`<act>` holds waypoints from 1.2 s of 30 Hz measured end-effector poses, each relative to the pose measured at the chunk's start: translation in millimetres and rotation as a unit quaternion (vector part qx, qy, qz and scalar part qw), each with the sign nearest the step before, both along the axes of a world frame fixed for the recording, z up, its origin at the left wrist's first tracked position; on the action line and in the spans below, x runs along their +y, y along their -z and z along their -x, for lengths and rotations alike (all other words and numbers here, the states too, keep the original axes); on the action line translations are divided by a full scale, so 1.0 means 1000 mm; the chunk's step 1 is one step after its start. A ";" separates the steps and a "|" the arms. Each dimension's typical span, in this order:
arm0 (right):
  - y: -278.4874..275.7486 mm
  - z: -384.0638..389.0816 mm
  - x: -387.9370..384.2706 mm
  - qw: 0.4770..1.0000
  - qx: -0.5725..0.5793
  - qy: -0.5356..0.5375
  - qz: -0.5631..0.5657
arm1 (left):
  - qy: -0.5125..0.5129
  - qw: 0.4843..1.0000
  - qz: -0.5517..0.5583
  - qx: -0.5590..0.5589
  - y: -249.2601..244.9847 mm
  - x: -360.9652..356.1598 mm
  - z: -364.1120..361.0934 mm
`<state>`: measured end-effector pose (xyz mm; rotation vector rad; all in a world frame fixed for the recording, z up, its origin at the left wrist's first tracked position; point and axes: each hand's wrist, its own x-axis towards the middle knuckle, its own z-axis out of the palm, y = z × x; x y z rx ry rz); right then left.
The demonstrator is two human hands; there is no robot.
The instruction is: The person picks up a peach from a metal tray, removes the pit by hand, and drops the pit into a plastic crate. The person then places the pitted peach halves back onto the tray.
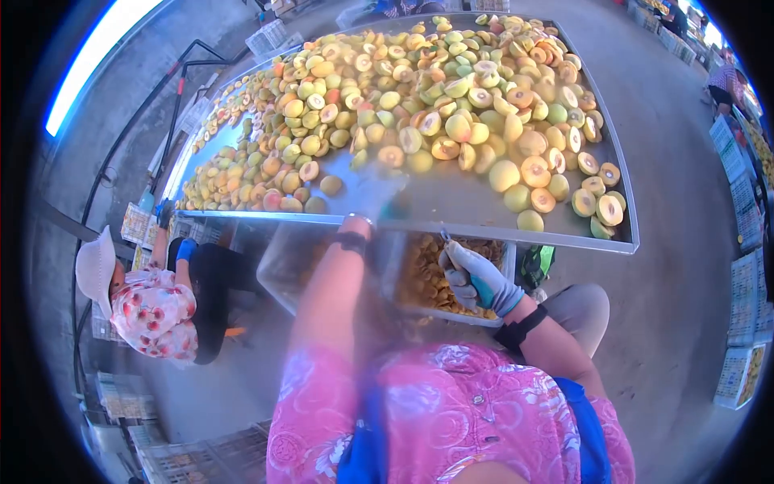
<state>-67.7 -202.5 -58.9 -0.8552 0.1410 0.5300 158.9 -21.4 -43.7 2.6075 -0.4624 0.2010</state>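
My left hand (372, 190), in a pale glove, is over the metal table near its front edge, close to the halved stone fruit (391, 156). Haze and motion smear its fingers, so I cannot make out a grip. Wrapped in a grey and teal glove, my right hand (477, 281) is closed around a slim metal tool (446, 235) whose tip points up toward the table edge. Yellow-green fruit halves, many with a dark stone or hollow showing, are heaped across the metal table (451, 194). Below my right hand, a crate (509, 262) holds orange-brown fruit pieces (427, 270).
A pale bin (282, 270) stands under the table beside the crate. At the left, a person in a hat and floral shirt (153, 315) sits at the table's corner. Stacked crates (742, 306) line the right side. A black-and-green bag (538, 264) lies beyond the crate.
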 end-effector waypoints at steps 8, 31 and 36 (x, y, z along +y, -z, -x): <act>-0.017 0.008 0.006 0.978 -0.102 0.082 0.161 | 0.192 0.894 0.395 0.090 0.024 -0.007 0.058; -0.018 0.012 0.001 0.949 -0.133 0.146 0.246 | 0.100 0.617 0.701 0.343 0.007 -0.069 0.159; -0.005 0.007 0.000 0.940 -0.169 0.142 0.260 | 0.092 0.684 0.661 0.296 0.002 -0.077 0.166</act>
